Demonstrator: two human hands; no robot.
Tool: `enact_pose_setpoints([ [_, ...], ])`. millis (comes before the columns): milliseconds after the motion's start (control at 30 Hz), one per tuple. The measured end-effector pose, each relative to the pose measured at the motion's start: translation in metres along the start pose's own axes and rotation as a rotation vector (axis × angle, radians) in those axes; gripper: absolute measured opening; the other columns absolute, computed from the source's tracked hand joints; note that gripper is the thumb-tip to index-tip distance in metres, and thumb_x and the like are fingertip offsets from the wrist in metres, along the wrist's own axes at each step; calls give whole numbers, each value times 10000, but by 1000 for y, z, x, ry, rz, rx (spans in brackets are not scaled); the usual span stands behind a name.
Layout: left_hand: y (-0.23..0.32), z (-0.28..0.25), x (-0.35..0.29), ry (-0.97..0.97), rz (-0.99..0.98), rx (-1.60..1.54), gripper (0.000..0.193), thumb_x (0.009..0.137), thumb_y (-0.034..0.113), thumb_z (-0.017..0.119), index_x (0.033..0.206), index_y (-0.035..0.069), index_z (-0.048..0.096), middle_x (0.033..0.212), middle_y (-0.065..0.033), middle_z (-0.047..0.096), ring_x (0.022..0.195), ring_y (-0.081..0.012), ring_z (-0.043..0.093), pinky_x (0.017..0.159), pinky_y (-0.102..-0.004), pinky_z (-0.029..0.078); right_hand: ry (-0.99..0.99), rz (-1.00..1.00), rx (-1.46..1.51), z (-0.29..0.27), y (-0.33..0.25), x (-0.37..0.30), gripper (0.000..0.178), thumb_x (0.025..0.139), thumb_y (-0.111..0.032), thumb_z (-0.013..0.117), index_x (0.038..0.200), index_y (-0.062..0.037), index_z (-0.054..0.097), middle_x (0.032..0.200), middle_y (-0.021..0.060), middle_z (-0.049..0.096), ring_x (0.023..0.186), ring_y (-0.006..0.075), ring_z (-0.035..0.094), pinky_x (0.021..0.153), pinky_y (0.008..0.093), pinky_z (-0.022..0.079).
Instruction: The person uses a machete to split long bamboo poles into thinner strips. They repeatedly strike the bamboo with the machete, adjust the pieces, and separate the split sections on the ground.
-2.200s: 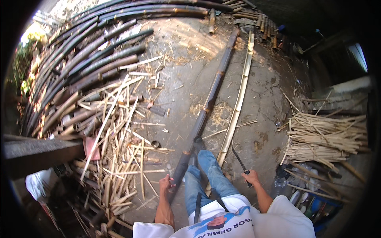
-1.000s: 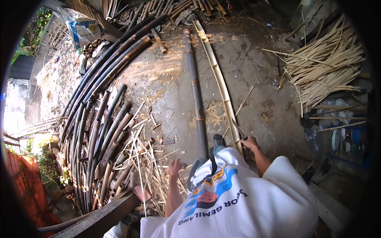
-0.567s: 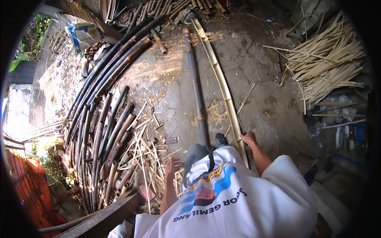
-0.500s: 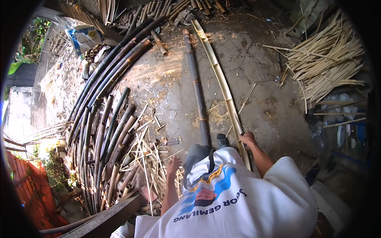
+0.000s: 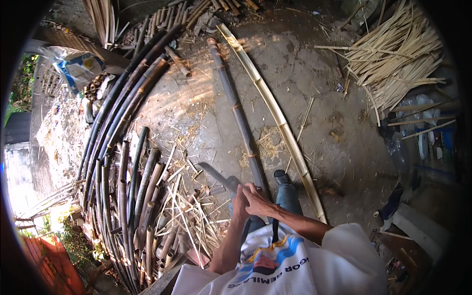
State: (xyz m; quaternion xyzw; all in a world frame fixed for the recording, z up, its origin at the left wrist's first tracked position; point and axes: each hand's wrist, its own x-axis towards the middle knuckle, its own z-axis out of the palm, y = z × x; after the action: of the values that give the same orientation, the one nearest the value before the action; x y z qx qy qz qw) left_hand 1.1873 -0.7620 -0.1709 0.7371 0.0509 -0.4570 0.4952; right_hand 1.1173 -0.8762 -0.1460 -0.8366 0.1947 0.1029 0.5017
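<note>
Left hand and right hand have met at lower centre, fingers curled, both occupied at the dark curved-bladed knife; holder unclear.

Grubby grey floor, dark bamboo pole lying on it. Split bamboo just right of the pole, pale strips heaped well right. Left of it, loose slats plus stacked poles, can't really see what's under those tho.
</note>
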Motion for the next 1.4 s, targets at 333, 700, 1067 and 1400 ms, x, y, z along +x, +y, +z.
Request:
enact_pose_setpoints([
  [333,-233,-164,44,245,-419,357,667,923,404,706,1335,-72,485,990,-132,701,874,-191,621,935,-367,455,261,671,103,229,360,153,576,972,-541,496,921,3,678,959,262,671,944,460,637,816,527,499],
  [700,-209,-215,70,97,-75,579,333,969,286,571,900,0,726,766,-103,719,645,-243,652,689,-343,498,541,707,394,317,532,363,944,841,-650,683,1426,61,476,1417,296,526,1342,397,503,1121,428,406],
  [1067,-196,-217,52,274,-362,239,218,985,168,635,1018,-43,590,892,-109,689,782,-168,620,711,-319,491,287,884,480,297,477,401,934,650,-620,881,1172,95,581,1116,179,674,1035,280,648,903,378,525],
  [1400,-221,-241,63,187,-169,371,396,982,322,597,924,-50,721,713,-78,685,640,-135,626,611,-287,483,442,953,5,382,332,400,356,881,-287,725,1149,-87,600,1209,157,554,1115,364,608,925,491,523],
])
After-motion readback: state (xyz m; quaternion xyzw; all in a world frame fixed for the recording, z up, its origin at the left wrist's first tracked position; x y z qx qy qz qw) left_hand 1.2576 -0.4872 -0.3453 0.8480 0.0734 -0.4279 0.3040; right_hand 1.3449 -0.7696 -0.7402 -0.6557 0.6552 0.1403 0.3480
